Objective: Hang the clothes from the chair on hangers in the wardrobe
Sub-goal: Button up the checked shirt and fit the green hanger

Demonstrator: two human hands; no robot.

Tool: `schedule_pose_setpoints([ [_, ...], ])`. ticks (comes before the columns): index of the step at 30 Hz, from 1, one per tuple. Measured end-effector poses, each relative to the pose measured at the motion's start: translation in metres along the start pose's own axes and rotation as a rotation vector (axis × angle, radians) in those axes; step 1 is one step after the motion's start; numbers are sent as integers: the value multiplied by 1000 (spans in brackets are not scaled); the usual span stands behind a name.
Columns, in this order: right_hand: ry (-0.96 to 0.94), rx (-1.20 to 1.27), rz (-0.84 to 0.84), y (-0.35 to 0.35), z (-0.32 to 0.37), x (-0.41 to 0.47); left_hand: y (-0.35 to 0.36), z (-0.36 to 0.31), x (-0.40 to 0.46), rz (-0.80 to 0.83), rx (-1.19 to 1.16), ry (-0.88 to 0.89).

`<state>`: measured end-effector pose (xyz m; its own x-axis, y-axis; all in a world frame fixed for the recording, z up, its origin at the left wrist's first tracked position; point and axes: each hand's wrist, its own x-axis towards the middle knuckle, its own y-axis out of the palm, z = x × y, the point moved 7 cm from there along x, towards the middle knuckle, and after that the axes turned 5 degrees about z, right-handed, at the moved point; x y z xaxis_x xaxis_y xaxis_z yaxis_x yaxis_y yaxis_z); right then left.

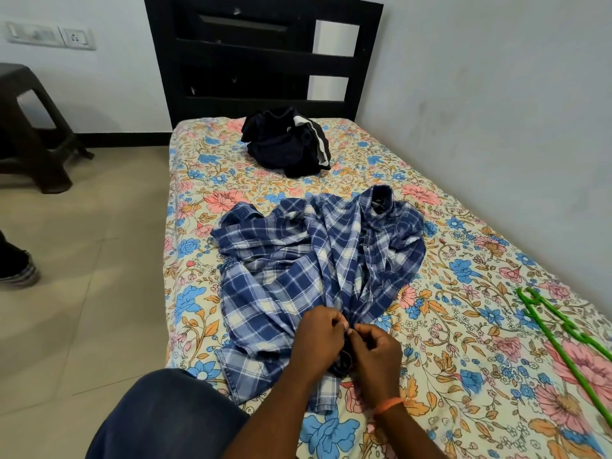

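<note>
Down on the bed [463,246], a blue plaid shirt [314,260] lies rumpled on the floral sheet, collar toward the headboard [258,58]. Both hands meet at its lower front edge: the left hand [318,342] and the right hand [374,352] each have a pinching grip on the cloth, fingertips nearly touching. A dark garment with white stripes [288,140] sits heaped farther up the bed. Green hangers [563,332] lie on the sheet to the right, well apart from the shirt. A brown plastic chair [29,127] stands on the floor at left.
</note>
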<state>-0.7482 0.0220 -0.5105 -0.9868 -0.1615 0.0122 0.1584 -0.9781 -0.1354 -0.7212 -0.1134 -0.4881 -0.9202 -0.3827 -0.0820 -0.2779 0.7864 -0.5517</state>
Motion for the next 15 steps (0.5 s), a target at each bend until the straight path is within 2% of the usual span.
schedule_pose_setpoints([
  [5,104,178,60,1,-3,3,1,3,-1,-17,-12,-15],
  [15,251,274,128,-3,-6,12,3,7,1,37,-113,-62],
])
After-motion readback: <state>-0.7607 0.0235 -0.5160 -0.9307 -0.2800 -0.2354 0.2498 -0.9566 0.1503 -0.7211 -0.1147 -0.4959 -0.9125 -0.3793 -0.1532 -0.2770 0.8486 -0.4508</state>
